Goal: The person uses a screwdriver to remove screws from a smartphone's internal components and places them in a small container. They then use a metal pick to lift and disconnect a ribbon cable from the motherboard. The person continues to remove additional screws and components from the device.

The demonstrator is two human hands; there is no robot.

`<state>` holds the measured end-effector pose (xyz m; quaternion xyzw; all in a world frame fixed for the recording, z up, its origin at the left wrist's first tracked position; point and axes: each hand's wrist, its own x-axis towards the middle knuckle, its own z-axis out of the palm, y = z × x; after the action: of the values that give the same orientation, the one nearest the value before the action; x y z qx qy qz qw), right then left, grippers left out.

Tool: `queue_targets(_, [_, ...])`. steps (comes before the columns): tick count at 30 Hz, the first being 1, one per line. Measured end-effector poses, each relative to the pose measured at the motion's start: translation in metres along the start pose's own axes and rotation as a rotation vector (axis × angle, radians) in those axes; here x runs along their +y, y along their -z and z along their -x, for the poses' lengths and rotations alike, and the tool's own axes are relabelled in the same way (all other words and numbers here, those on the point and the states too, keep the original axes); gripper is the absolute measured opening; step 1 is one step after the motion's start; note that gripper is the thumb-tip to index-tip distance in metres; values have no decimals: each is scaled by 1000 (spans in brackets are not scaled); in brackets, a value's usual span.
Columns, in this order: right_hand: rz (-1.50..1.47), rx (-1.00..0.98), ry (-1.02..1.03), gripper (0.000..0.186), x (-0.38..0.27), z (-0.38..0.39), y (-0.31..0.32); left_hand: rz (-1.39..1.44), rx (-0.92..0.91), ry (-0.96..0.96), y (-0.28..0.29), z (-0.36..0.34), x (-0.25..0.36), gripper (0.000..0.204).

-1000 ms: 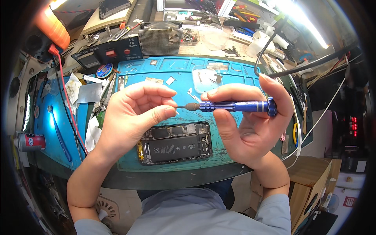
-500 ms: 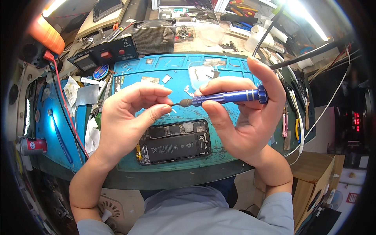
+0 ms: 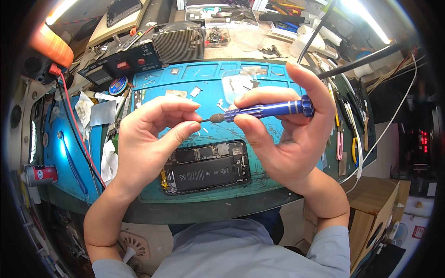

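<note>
Blue metal screwdriver point(image 3: 269, 110): handle gripped by right hand point(image 3: 296, 150), dark tip pinched by left hand point(image 3: 150, 132); best kept straight, steady.

Bare mat point(image 3: 262, 180) beside the phone point(image 3: 208, 170), a screwdriver point(image 3: 266, 110) (nearly level) across the gap between left hand point(image 3: 155, 133) and right hand point(image 3: 293, 148).

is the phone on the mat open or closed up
Open: the phone lies with its battery and inner parts exposed to view.
</note>
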<state>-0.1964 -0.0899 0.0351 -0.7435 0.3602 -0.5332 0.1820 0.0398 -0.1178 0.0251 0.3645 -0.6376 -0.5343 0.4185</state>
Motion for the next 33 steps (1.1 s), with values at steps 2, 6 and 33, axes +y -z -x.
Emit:
queue_targets(2, [9,18,-4,83,1,0,-2,-2,18,17,-1,1,0,24])
queue_targets(6, [12,21,-9,83,2,1,-2,4,24,16,-2,1,0,23])
queue_targets(33, [12,-12,-16,81,1,0,0,-195,46,-86,-4,1,-6,25])
